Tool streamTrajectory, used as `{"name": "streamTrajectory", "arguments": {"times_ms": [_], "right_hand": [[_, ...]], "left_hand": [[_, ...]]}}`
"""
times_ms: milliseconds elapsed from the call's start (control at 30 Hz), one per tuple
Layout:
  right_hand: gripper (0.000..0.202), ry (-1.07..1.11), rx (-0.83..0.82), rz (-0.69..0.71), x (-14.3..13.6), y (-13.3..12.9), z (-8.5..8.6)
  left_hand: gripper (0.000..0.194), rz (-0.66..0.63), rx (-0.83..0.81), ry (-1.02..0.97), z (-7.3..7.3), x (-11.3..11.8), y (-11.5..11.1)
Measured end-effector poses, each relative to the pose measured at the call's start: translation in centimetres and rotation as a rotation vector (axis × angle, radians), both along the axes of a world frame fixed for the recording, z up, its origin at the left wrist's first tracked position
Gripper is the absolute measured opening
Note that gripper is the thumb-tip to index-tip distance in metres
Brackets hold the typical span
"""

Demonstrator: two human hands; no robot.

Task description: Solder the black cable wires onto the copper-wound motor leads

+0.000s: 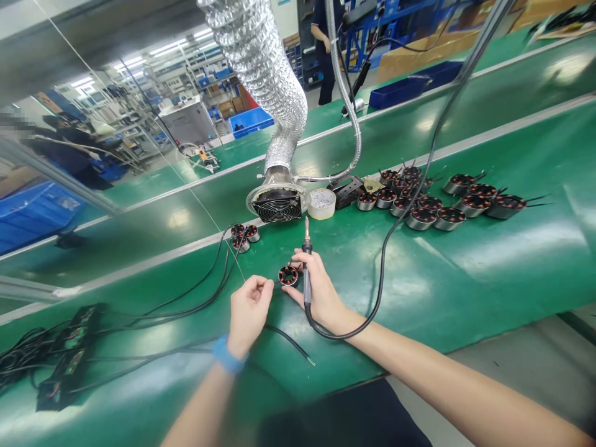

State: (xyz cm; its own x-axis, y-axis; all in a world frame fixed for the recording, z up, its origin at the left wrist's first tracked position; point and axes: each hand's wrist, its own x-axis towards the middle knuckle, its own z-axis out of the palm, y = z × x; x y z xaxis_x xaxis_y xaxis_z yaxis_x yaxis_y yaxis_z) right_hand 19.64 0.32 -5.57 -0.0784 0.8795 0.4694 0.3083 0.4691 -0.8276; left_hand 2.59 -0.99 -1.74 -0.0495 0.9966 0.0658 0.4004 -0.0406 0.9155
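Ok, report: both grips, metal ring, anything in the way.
Right grip holds soldering iron and ring. Left grip pinches ring's wire. Black cable end below, apart from ring.

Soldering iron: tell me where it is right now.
In the head view, the soldering iron is just right of centre, in the right hand, tip up, beside the copper-wound stator and below the round white tub.

Over the bench, a coil sits in the right hand beside an iron, just right of the left hand. Behind is a fan, with a tub just right of it. Three coils lie left of the fan; many more coils spread right of the tub. Far left, boards lie, apparently among cables.
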Motion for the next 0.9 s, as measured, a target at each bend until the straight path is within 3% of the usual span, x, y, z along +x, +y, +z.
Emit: {"name": "streamTrajectory", "arguments": {"times_ms": [167,300,367,500,633,767,900], "right_hand": [[0.061,0.001,-0.02,-0.02,0.0,0.0,0.0],[0.058,-0.002,-0.049,0.003,0.1,0.0,0.2],[0.057,0.003,-0.056,0.006,0.1,0.0,0.3],[0.067,0.044,-0.071,0.005,0.0,-0.2,0.5],[0.076,0.066,-0.061,-0.011,-0.2,-0.5,0.6],[0.071,0.097,-0.036,-0.058,-0.2,-0.6,0.6],[0.067,0.141,-0.029,-0.059,0.0,-0.6,0.8]], "left_hand": [[0.018,-0.064,-0.151,-0.1,0.4,-0.5,0.6],[0.026,-0.075,-0.304,-0.336,0.6,0.2,1.0],[0.029,-0.075,-0.31,-0.356,0.7,0.8,1.1],[0.034,-0.054,-0.221,-0.165,1.6,1.3,1.6],[0.041,-0.023,-0.052,0.07,2.7,1.5,3.5],[0.045,-0.15,-0.094,0.236,3.0,3.3,6.2],[0.044,-0.174,-0.165,0.355,3.3,4.8,8.1]]}}
